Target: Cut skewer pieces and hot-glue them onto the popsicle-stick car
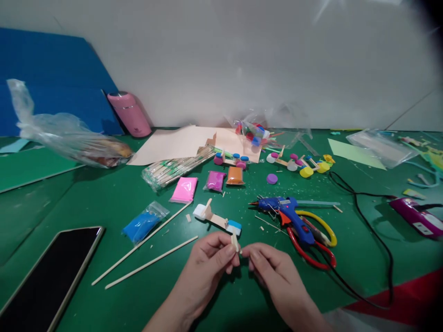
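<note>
My left hand (212,258) is closed, pinching some small pale wooden stick pieces (235,240) between thumb and fingers. Close by on the right, my right hand (273,265) has its fingers pressed together at the lower end of those pieces; whatever lies between its fingertips is too small to make out. Just beyond the hands stands a little wooden-stick car (217,220) with white and blue bottle-cap wheels and an upright stick. A blue hot glue gun (287,207) rests to the right, partly over red-and-yellow-handled pliers or cutters (323,263).
Two wooden sticks (152,262), a phone (48,276) and a blue clay packet (143,223) lie left. Farther back are pink (184,189), purple (215,180) and orange (235,175) packets, bagged sticks (176,168) and cap-wheeled cars (231,160). A black cable (386,244) runs to a purple power strip (417,216).
</note>
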`<act>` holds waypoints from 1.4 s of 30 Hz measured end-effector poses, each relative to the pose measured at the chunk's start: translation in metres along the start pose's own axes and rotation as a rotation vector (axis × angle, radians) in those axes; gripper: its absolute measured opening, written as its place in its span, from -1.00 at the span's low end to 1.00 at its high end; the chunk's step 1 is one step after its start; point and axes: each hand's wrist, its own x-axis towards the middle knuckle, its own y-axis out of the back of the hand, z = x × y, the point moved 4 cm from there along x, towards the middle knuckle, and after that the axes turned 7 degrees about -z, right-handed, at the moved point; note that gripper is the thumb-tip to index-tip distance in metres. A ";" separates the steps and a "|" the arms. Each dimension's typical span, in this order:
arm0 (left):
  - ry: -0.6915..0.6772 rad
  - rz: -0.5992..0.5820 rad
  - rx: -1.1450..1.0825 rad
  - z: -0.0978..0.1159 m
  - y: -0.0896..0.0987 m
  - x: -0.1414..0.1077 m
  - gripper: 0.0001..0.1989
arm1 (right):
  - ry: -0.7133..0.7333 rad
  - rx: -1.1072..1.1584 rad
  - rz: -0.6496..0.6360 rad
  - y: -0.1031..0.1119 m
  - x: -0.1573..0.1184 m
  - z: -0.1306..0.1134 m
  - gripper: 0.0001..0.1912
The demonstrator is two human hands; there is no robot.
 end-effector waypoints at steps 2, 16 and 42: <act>-0.008 -0.002 0.020 0.001 0.001 -0.001 -0.88 | -0.104 0.279 -0.071 -0.013 0.006 0.006 -0.67; -0.032 0.010 0.203 0.001 0.000 -0.001 -0.89 | -0.097 0.578 -0.009 -0.015 0.014 0.010 -0.79; -0.043 0.092 0.439 0.006 -0.001 0.000 -0.86 | 0.196 -0.328 0.033 0.009 0.015 -0.029 -0.76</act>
